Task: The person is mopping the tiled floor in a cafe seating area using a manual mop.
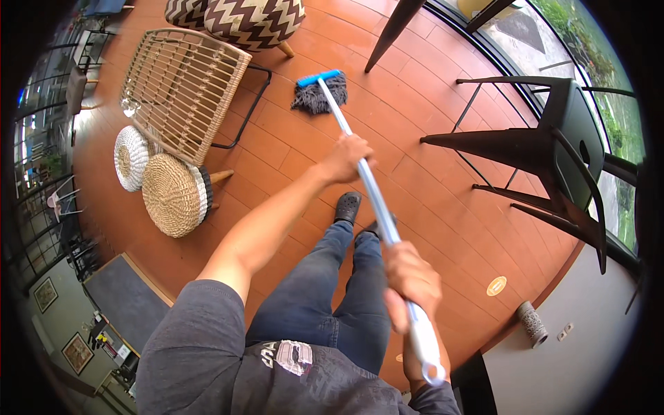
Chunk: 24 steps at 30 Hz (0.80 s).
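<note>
Wearing charcoal T-shirt (194, 332) with pale chest print, at 7 o'clock, plus blue jeans (297, 297) at 6. Gripping mop (371, 187) two-handed, slanting from 5 o'clock up to 12. Ending, at near end, in white end grip (423, 339) with hanging loop (434, 375). Clasping pole right where white part starts with right hand (413, 277), toward 4, with fingers wrapped round, slightly blurred. Clasping higher up pole with left hand (348, 159), just off centre toward 12, also closed around it. Standing in dark clogs (348, 207) near centre, partly hidden on right foot by pole. Ending, at far end, in blue head bar (318, 77) and gray yarn fringe (321, 100), down on terracotta tile floor (290, 149) at 12.

See woven straw stool (171, 195) at 9, with white round woven stool (129, 158) just beyond. See rattan chair (187, 90) on black metal frame at 10, then zigzag-patterned pouf (256, 21) at 11. See round yellow floor sticker (496, 286) at 4, with patterned cylinder (532, 324) farther out by pale wall (581, 366). See dark metal stool (577, 138) between 2 and 3, in front of glass panes (515, 34). See dark tabletop (128, 301) at 8, with framed pictures (76, 356) beyond.
</note>
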Available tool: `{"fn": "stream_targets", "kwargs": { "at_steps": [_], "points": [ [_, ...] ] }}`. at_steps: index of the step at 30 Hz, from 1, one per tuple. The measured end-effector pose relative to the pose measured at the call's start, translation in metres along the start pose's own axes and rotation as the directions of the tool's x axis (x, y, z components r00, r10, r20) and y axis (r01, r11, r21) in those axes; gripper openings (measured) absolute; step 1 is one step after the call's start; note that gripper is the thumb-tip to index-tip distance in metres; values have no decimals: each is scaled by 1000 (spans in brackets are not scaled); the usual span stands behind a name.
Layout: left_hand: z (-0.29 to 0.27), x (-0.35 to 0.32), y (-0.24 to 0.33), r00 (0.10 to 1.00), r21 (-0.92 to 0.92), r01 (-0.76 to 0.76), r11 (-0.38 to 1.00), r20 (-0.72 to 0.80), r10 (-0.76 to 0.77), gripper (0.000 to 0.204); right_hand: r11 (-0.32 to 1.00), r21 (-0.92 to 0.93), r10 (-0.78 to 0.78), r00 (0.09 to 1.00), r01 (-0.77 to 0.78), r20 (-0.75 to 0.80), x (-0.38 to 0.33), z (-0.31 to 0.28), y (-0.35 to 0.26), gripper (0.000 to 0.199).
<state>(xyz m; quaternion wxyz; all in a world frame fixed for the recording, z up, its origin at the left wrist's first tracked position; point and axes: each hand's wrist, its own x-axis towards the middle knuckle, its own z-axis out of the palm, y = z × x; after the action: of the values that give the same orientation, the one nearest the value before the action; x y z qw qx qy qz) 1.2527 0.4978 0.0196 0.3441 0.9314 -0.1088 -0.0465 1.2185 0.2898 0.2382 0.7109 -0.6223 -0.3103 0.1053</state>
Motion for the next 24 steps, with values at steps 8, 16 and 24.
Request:
{"fn": "stream_targets", "kwargs": {
  "at_steps": [8,16,24],
  "points": [
    [24,6,63,982,41,-163,986,-90,166,24,996,-1,86,993,-86,-80,-39,-36,-38,29],
    [52,6,17,981,-6,-139,990,-139,137,28,1000,14,-15,1000,15,-8,-66,-29,13,21],
    [100,52,155,992,-207,-127,970,-38,122,12,985,-30,134,856,-171,-500,-95,-86,-80,28]
  ]
}}
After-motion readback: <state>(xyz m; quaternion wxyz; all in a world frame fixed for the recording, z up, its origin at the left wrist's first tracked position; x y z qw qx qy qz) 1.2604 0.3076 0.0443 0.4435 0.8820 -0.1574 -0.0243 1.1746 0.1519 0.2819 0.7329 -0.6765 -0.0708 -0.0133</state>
